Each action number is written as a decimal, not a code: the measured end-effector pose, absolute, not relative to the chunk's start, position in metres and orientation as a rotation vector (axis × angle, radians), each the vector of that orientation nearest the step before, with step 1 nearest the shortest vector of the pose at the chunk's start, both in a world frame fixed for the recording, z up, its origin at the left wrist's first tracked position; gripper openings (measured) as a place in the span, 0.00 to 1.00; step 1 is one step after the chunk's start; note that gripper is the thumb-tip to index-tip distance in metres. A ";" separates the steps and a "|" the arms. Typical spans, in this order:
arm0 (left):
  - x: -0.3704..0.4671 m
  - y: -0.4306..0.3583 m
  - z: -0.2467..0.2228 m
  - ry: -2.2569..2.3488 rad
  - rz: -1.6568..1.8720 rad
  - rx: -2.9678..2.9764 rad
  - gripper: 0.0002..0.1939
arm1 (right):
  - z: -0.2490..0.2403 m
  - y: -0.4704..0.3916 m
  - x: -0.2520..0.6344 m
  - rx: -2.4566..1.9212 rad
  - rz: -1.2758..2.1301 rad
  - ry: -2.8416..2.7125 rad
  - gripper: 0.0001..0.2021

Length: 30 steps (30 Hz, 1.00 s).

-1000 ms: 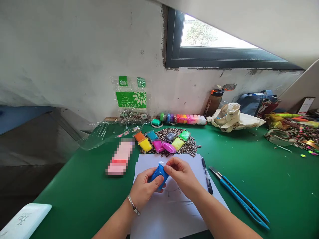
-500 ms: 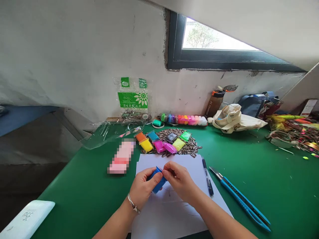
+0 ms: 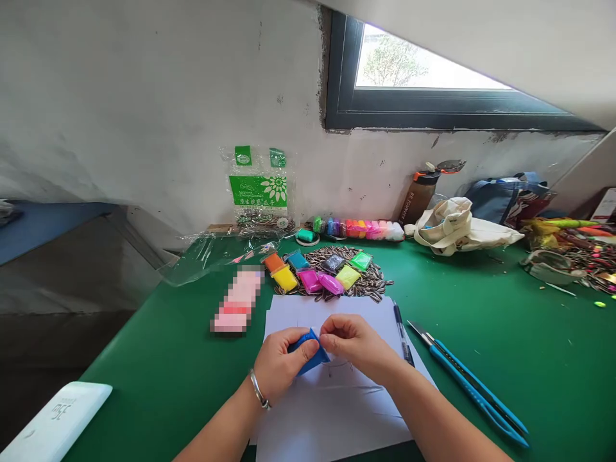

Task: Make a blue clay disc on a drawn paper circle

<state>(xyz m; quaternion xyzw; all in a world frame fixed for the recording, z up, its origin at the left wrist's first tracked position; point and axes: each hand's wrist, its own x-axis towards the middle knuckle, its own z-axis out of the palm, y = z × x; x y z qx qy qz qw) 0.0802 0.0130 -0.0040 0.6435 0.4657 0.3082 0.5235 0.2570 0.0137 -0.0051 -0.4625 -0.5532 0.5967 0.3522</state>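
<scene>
My left hand holds a small blue clay packet above a white sheet of paper on the green table. My right hand pinches the packet's top edge with thumb and fingers. A bracelet sits on my left wrist. Beyond the paper lie several coloured clay packets on a heap of sunflower seeds.
A pen and blue scissors lie right of the paper. A pink blurred object and a white box are to the left. A seed bag, a clay row, a bottle and a cloth bag stand by the wall.
Both hands lowered the blue packet toward the paper and turned it; the white tip seen earlier no longer shows. The view shifted slightly.
</scene>
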 end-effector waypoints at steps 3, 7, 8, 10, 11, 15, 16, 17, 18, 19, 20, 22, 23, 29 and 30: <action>0.080 0.012 -0.006 1.124 0.708 1.581 0.17 | -0.006 0.013 0.263 -1.224 1.621 -1.553 0.10; 0.077 0.013 -0.009 1.166 0.709 1.635 0.18 | -0.011 0.011 0.262 -1.186 1.512 -1.740 0.12; 0.077 0.013 -0.009 1.176 0.707 1.645 0.18 | -0.011 0.011 0.261 -1.186 1.456 -1.768 0.13; 0.076 0.014 -0.009 1.187 0.702 1.657 0.18 | -0.013 0.012 0.259 -1.186 1.369 -1.773 0.13; 0.075 0.015 -0.009 1.190 0.697 1.664 0.18 | -0.013 0.012 0.258 -1.178 1.356 -1.754 0.12; 0.075 0.014 -0.008 1.203 0.668 1.699 0.19 | -0.014 0.015 0.259 -1.133 1.485 -1.629 0.07; 0.076 0.014 -0.008 1.198 0.661 1.706 0.19 | -0.014 0.015 0.260 -1.139 1.512 -1.616 0.06; 0.076 0.013 -0.008 1.188 0.656 1.713 0.19 | -0.013 0.015 0.260 -1.155 1.511 -1.621 0.06; 0.076 0.013 -0.008 1.179 0.656 1.720 0.19 | -0.012 0.014 0.260 -1.181 1.473 -1.650 0.05; 0.077 0.013 -0.008 1.173 0.658 1.734 0.19 | -0.011 0.013 0.259 -1.212 1.397 -1.702 0.05; 0.077 0.013 -0.008 1.174 0.666 1.751 0.19 | -0.010 0.011 0.258 -1.242 1.288 -1.773 0.05; 0.077 0.014 -0.008 1.187 0.684 1.790 0.18 | -0.008 0.008 0.255 -1.305 1.021 -1.910 0.06; 0.077 0.015 -0.008 1.193 0.692 1.804 0.18 | -0.008 0.007 0.253 -1.329 0.902 -1.960 0.06; 0.077 0.013 -0.011 1.193 0.708 1.513 0.19 | -0.009 0.007 0.252 -1.278 1.001 -1.974 0.10; 0.077 0.013 -0.011 1.180 0.702 1.453 0.20 | -0.008 0.008 0.253 -1.256 1.120 -1.927 0.10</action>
